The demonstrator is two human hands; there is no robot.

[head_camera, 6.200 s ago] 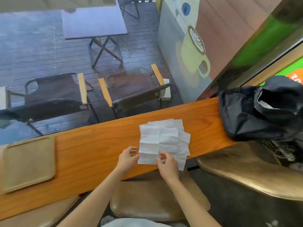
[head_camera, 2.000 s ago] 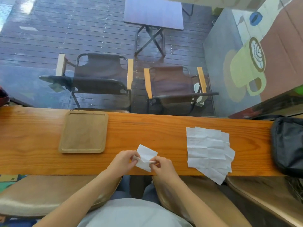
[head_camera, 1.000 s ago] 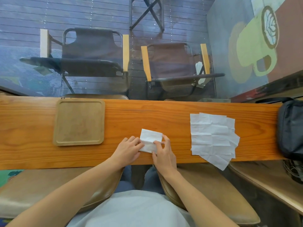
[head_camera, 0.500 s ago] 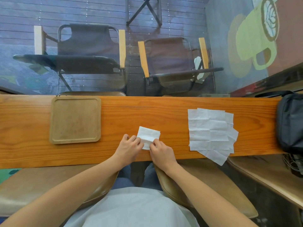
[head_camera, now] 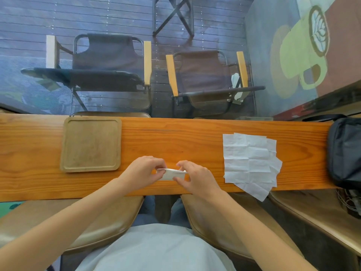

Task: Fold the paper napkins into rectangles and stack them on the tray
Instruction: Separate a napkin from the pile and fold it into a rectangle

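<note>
The left hand [head_camera: 141, 172] and right hand [head_camera: 197, 178] pinch a small folded napkin [head_camera: 172, 174], its ends hidden by the fingers.

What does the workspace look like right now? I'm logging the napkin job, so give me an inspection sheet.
Surface: long wooden counter, along a window.
Job's things: folded napkin held between both hands just above the counter; pile of unfolded napkins to the right, one corner overhanging the near edge; wooden tray to the left, nothing on it.
Clutter: black bag at the right end.
Grippers: left hand and right hand each pinch an end of the folded napkin.
Cables: some wires below the bag.
Surroundings: two folding chairs on a deck outside; padded stools below.
</note>
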